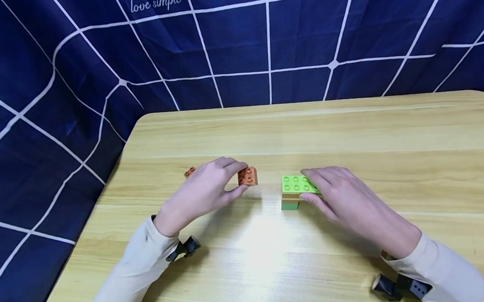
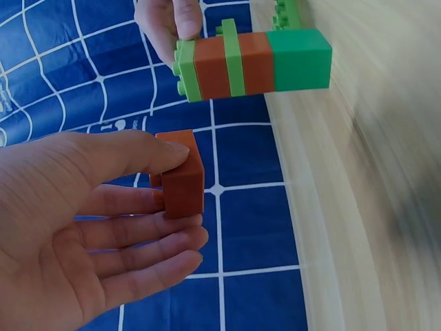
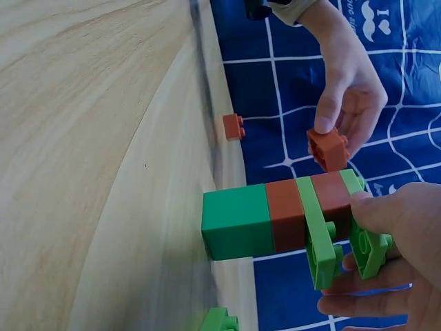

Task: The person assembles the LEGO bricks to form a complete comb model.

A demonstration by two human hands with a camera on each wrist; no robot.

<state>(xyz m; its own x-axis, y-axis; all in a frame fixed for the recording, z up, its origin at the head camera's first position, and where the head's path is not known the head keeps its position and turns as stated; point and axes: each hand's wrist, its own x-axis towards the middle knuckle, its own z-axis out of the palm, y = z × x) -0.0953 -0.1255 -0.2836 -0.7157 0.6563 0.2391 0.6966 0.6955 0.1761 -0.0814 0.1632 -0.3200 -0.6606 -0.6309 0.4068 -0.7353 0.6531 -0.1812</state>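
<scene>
My left hand (image 1: 204,185) pinches an orange toy building brick (image 1: 249,176) between thumb and fingers, raised over the table, its studs showing in the head view. To its right stands an upright stack of bricks: a dark green block (image 3: 238,222) at the bottom, then an orange brick (image 3: 286,215), a light green plate (image 3: 318,245), another orange brick (image 2: 211,67) and a light green studded plate (image 1: 293,184) on top. My right hand (image 1: 341,194) grips that top plate, thumb on the near side and fingers on the far side. Both light green plates stick out sideways past the stack.
A second orange brick (image 1: 189,171) lies on the wooden table (image 1: 351,130) just beyond my left hand. Another light green brick (image 3: 219,319) lies on the tabletop past the stack, hidden in the head view. Dark blue gridded cloth (image 1: 240,44) hangs behind the table.
</scene>
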